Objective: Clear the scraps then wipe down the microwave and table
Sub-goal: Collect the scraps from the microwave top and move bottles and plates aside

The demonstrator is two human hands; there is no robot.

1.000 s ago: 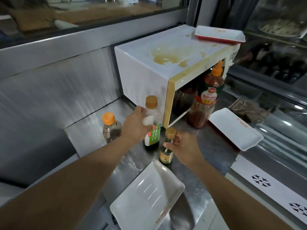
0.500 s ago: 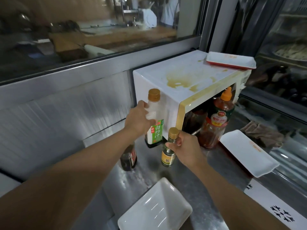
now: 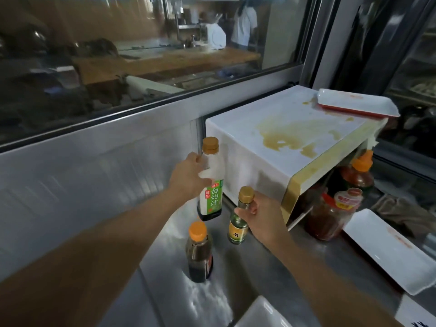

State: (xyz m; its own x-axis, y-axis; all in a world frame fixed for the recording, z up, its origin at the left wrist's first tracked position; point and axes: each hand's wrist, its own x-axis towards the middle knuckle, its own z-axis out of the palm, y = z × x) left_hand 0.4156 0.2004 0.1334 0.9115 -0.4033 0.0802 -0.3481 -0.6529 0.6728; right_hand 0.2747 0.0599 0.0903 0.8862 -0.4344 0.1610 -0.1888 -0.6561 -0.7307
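Observation:
A white microwave (image 3: 271,128) stands on the steel table (image 3: 271,274), its top marked by a yellow-brown stain (image 3: 285,138). My left hand (image 3: 188,178) grips a tall bottle with a green label (image 3: 211,182), held above the table beside the microwave's left side. My right hand (image 3: 262,215) holds a small green bottle with a gold cap (image 3: 239,218) by its neck, also lifted. A dark sauce bottle with an orange cap (image 3: 199,253) stands on the table below them.
A red-rimmed white tray (image 3: 356,105) lies on the microwave's far corner. Two large red sauce bottles (image 3: 335,208) stand before the microwave's front. A white tray (image 3: 389,251) lies at right, a brown cloth (image 3: 401,208) behind it, and another white tray (image 3: 262,312) at the bottom edge.
Both hands have lifted their bottles off the table. The view has tilted up, and the orange-capped dark bottle now shows below the hands.

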